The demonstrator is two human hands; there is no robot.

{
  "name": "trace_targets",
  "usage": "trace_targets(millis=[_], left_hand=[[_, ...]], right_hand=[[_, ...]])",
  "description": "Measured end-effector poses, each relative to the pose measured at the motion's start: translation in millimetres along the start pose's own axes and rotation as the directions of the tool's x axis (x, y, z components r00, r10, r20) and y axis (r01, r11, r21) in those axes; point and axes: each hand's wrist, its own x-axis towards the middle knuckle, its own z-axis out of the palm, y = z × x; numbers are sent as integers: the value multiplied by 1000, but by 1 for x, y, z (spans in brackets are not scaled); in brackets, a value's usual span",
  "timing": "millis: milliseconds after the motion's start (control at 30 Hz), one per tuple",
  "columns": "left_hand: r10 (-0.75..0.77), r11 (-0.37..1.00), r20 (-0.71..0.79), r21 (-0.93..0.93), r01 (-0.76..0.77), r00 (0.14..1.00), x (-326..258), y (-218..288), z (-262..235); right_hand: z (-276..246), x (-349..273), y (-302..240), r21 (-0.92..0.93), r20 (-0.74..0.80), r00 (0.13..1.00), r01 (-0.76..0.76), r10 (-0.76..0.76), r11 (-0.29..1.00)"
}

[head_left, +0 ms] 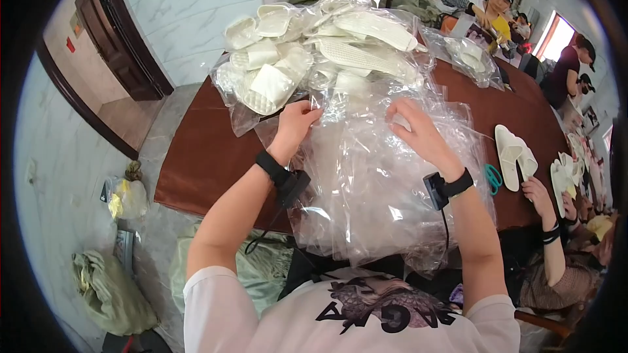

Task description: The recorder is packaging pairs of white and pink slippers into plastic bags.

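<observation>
A broad stack of clear plastic bags (366,189) lies before me at the table's near edge. My left hand (297,127) pinches the upper left edge of a clear bag, thumb against fingers. Over the upper right of the stack, my right hand (418,129) has its fingers curved and apart, with nothing visible gripped. Just beyond both hands rises a heap of white slippers (268,85), several of them wrapped in clear plastic. Each of my wrists wears a black strap with a small box.
The brown-covered table (203,157) curves away right. Teal scissors (493,179) lie beside the bags, near a pair of white slippers (514,157). Co-workers sit along the right side, one person's hand (538,196) near those slippers. A green sack (111,291) stands on the floor at left.
</observation>
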Motion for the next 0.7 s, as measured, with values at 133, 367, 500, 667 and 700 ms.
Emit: trace_targets(millis=[133,367,500,667,700], left_hand=[[127,923,127,-379,-70,984,-39,46,25],[182,829,255,-559,-9,950,-87,61,12],[151,765,289,-640,73,946,-90,32,0],[147,720,298,-686,104,943,-109,26,43],[160,771,263,-636,46,951,-114,33,49]], right_hand=[[-12,12,1,-227,-140,942,268,-304,936],[-23,6,-8,62,-10,985,173,-172,983],[-17,-1,-1,128,-26,997,78,-76,989],[11,1,-5,21,23,981,191,-192,981],[13,0,-8,19,22,982,190,-190,982]])
